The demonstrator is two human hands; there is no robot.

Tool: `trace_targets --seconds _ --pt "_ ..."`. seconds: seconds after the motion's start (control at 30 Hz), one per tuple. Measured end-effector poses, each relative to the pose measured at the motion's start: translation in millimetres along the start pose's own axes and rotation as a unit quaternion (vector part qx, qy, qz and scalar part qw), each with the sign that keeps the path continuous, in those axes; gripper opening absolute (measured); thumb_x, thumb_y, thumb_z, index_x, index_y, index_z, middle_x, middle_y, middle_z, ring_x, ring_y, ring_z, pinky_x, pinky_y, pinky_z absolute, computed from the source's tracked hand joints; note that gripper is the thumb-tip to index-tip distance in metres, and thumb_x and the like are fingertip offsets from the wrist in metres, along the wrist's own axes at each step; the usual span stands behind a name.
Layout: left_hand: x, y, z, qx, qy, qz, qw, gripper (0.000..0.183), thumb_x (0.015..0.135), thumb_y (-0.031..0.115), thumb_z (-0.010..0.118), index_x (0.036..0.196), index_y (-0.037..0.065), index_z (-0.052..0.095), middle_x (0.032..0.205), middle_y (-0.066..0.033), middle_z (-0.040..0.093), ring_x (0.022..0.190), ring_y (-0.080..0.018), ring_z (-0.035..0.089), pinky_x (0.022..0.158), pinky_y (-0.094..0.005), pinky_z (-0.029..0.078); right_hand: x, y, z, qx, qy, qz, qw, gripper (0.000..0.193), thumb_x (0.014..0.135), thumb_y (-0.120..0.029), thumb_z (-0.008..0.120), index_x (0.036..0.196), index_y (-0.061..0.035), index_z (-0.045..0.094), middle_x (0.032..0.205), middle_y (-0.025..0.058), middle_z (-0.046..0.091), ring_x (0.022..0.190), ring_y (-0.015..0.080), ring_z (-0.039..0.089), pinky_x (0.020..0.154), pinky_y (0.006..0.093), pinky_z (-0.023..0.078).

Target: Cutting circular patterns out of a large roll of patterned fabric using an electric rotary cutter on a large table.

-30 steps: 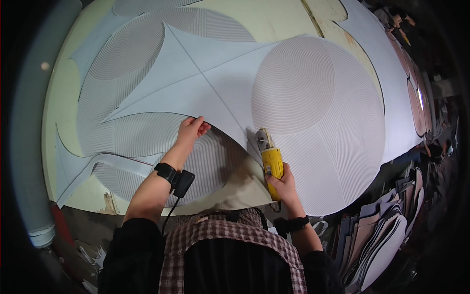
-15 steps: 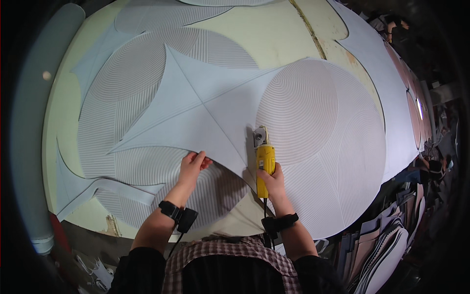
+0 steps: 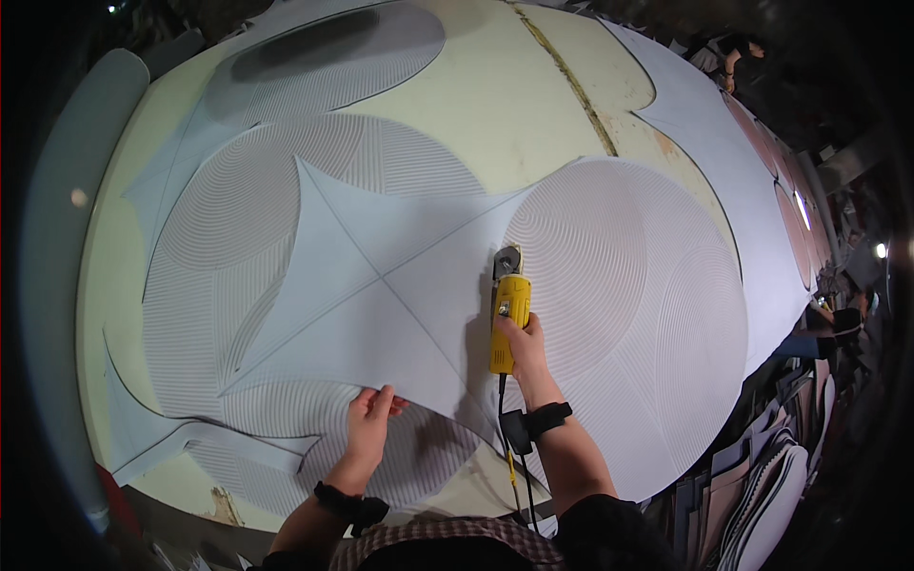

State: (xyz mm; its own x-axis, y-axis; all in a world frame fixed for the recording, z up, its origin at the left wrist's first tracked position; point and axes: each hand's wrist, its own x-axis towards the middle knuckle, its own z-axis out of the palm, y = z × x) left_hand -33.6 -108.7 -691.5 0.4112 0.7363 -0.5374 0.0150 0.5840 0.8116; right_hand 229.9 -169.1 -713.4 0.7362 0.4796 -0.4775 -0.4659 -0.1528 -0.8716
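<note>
A yellow electric rotary cutter is gripped in my right hand, its round blade at the far end. The blade stands at the curved boundary between a pale blue-grey sheet offcut and a large ribbed round piece on the right. The offcut has pointed corners, concave sides and crossing drawn lines. At its near edge my left hand pinches the material between thumb and fingers, lifting it slightly. Under it lie more ribbed round pieces. The cutter's cord trails back toward me.
A pale table carries the sheets, with a dark seam across it. A grey roll lies along the left side. Cut sheets stand stacked at the lower right. Another person's arm shows at the far right.
The cutter has moved forward along the curved boundary, away from me. My left hand stays on about the same part of the offcut's edge. My view has tilted up, shifting the table lower.
</note>
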Motion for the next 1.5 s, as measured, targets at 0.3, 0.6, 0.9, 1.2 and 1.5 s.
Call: trace_targets --seconds 0.3,0.6,0.9,1.2,1.5 --pt "-5 3 5 0.010 -0.001 0.021 1.000 0.020 0.092 0.016 0.054 0.083 -0.001 0.059 0.076 -0.0076 0.064 0.068 -0.0135 0.060 0.065 -0.0265 0.047 69 -12 13 0.046 0.036 0.011 0.998 0.045 0.077 -0.015 0.067 0.112 0.0023 0.045 0.095 0.0131 0.056 0.083 0.0248 0.058 0.068 0.0408 0.050" --pt "-12 10 3 0.010 -0.004 0.006 1.000 0.017 0.092 0.011 0.052 0.091 -0.003 0.060 0.080 -0.0084 0.065 0.072 -0.0142 0.061 0.067 -0.0276 0.048 141 -37 20 0.078 0.079 -0.010 0.994 0.046 0.078 -0.016 0.067 0.112 0.0024 0.042 0.095 0.0142 0.057 0.082 0.0268 0.059 0.067 0.0430 0.051" --pt "-8 -2 -9 -0.103 -0.004 -0.081 0.991 0.021 0.092 0.019 0.053 0.100 0.000 0.058 0.090 -0.0090 0.064 0.079 -0.0184 0.062 0.072 -0.0325 0.050 137 -80 -3 0.097 0.059 -0.122 0.986 0.040 0.078 -0.018 0.067 0.107 -0.0012 0.045 0.091 0.0110 0.056 0.079 0.0226 0.059 0.066 0.0361 0.051" --pt "31 -31 -27 0.155 0.036 -0.011 0.987 0.040 0.091 0.031 0.053 0.109 -0.004 0.055 0.093 -0.0121 0.063 0.077 -0.0208 0.062 0.068 -0.0339 0.051 -97 -31 -103 0.082 0.018 -0.059 0.995 0.037 0.084 -0.022 0.060 0.113 -0.0038 0.045 0.088 0.0119 0.057 0.075 0.0244 0.061 0.064 0.0343 0.054" --pt "-90 12 -74 -0.051 0.139 0.145 0.978 0.029 0.094 0.023 0.046 0.103 -0.002 0.056 0.083 -0.0049 0.057 0.076 -0.0132 0.053 0.060 -0.0321 0.048 -216 -1 -233 -0.043 -0.028 -0.077 0.996 0.044 0.084 -0.026 0.061 0.120 -0.0054 0.044 0.090 0.0121 0.058 0.072 0.0229 0.060 0.062 0.0319 0.052"
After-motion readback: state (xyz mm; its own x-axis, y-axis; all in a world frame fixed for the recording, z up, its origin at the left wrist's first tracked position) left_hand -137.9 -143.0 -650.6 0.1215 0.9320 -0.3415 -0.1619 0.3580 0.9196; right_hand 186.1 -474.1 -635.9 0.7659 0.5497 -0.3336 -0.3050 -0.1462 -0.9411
